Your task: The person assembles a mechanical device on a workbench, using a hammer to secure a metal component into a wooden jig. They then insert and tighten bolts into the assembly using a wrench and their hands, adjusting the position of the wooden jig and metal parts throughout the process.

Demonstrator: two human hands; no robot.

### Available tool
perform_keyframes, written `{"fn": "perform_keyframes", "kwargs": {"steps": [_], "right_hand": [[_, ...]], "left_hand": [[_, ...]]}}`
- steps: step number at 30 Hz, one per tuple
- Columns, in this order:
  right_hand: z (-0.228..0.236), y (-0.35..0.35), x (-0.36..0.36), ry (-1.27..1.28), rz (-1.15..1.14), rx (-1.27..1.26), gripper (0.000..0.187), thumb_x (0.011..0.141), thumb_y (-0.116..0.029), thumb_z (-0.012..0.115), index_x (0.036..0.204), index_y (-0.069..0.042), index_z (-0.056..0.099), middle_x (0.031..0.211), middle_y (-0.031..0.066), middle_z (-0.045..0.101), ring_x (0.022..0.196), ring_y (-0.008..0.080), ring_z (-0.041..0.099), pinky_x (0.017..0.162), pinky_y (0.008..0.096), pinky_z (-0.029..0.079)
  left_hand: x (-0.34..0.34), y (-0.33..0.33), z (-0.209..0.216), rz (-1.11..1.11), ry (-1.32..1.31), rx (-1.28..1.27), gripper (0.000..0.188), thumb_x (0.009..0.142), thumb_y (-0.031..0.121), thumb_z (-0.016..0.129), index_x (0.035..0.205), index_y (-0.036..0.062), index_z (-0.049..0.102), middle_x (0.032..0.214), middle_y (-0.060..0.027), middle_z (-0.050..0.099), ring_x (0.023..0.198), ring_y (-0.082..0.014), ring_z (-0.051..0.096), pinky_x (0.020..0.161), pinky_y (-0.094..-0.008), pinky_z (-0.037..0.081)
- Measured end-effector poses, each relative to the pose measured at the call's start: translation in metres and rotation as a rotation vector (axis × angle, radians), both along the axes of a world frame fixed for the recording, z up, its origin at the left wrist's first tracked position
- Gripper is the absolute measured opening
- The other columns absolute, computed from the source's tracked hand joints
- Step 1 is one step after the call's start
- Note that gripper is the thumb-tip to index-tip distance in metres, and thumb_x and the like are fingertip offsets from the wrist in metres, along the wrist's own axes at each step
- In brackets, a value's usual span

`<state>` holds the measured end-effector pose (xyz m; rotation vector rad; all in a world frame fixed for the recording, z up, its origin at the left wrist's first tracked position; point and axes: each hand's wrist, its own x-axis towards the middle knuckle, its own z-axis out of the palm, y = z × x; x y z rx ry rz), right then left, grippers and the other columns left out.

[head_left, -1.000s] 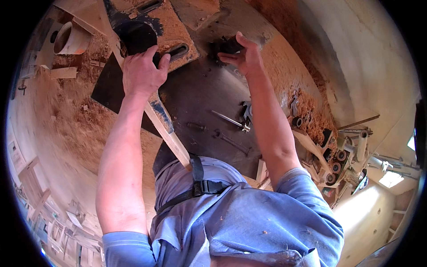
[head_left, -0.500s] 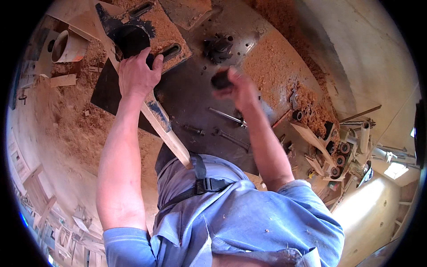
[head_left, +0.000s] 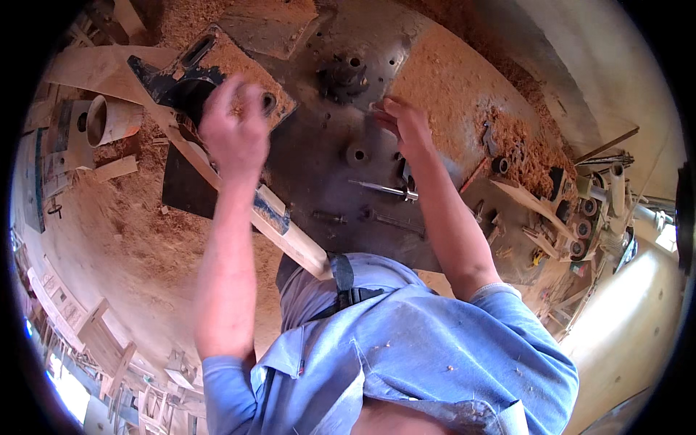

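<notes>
- Sawdust [head_left: 453, 87] coats much of the workshop, including the dark metal tabletop [head_left: 304, 170]
- Left hand [head_left: 235, 130], blurred and loosely curled, is over the black guard [head_left: 165, 88]; I cannot tell whether it holds anything
- Right hand [head_left: 404, 125], half closed, is near the cutter head [head_left: 341, 83]; its grip is unclear
- The cutter head stands toward the tabletop's far edge
- Black collar [head_left: 349, 157], metal rod [head_left: 378, 188] and wrench [head_left: 395, 222] lie nearer its near edge
</notes>
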<state>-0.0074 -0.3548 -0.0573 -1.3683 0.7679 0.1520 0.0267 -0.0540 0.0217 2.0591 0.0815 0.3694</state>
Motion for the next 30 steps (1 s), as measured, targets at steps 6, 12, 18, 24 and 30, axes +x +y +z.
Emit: {"fn": "perform_keyframes", "kwargs": {"steps": [6, 12, 18, 24, 30], "right_hand": [[-0.016, 0.022, 0.046, 0.137, -0.219, 0.2, 0.029, 0.099, -0.006, 0.055, 0.125, 0.005, 0.062, 0.103, 0.0158, 0.068, 0.087, 0.0305, 0.072, 0.071, 0.0397, 0.062], [-0.014, 0.042, 0.055, 0.124, -0.313, 0.18, 0.027, 0.097, 0.002, 0.054, 0.122, 0.009, 0.06, 0.106, 0.0187, 0.065, 0.086, 0.0341, 0.072, 0.075, 0.043, 0.065], [-0.027, 0.044, 0.053, 0.037, -0.385, 0.267, 0.027, 0.092, 0.003, 0.057, 0.118, 0.011, 0.063, 0.095, 0.0155, 0.066, 0.081, 0.0298, 0.069, 0.062, 0.0401, 0.058], [0.02, 0.046, 0.069, -0.036, -0.417, 0.232, 0.032, 0.091, 0.001, 0.061, 0.121, 0.011, 0.063, 0.094, 0.0138, 0.067, 0.076, 0.0226, 0.064, 0.066, 0.0325, 0.052], [0.066, 0.038, 0.063, -0.304, -0.214, 0.257, 0.033, 0.094, -0.005, 0.063, 0.124, 0.008, 0.064, 0.103, 0.0108, 0.068, 0.083, 0.019, 0.064, 0.074, 0.0326, 0.052]], "left_hand": [[0.103, -0.116, -0.034, -0.363, 0.431, -0.171, 0.047, 0.096, 0.041, 0.061, 0.116, -0.0021, 0.067, 0.107, -0.0246, 0.073, 0.11, -0.041, 0.068, 0.094, -0.0422, 0.053], [0.127, -0.128, -0.09, -0.41, 0.512, -0.049, 0.049, 0.095, 0.045, 0.061, 0.1, -0.0026, 0.069, 0.099, -0.0225, 0.073, 0.099, -0.0377, 0.07, 0.084, -0.047, 0.051], [0.134, -0.128, -0.08, -0.446, 0.868, -0.208, 0.064, 0.095, 0.047, 0.066, 0.137, -0.0009, 0.063, 0.136, -0.0154, 0.064, 0.126, -0.0259, 0.058, 0.105, -0.0407, 0.043], [0.127, -0.147, -0.029, -0.047, 0.799, -0.577, 0.054, 0.093, 0.036, 0.071, 0.131, -0.0026, 0.065, 0.135, -0.0146, 0.063, 0.128, -0.0248, 0.054, 0.105, -0.0421, 0.041], [0.104, -0.139, 0.019, -0.096, 0.545, -0.464, 0.053, 0.09, 0.027, 0.075, 0.132, -0.0037, 0.064, 0.125, -0.0153, 0.067, 0.123, -0.0216, 0.059, 0.106, -0.0408, 0.043]]}}
